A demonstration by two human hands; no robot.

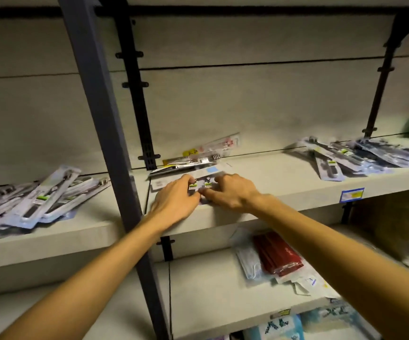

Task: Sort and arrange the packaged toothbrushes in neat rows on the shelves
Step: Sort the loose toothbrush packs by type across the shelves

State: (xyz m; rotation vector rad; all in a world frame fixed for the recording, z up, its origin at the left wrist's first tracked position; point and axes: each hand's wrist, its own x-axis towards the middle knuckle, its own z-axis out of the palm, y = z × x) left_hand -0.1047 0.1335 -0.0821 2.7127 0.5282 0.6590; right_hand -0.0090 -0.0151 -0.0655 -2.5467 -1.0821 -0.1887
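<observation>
Nearest, two bare forearms are stretched across a grey shelf (296, 190). At its front edge the left hand (176, 200) and right hand (233, 192) are met over a few flat packaged toothbrushes (204, 184), whose card edges are pinched by curled fingers from both sides. Behind these on the shelf, more packs (198, 158) are leaned against the back wall. Loose heaps are seen on the shelf to the left (34, 200) and to the right (360, 158). The packs are judged light, stiff and slippery; they are probably best taken by their long edges and squared together.
</observation>
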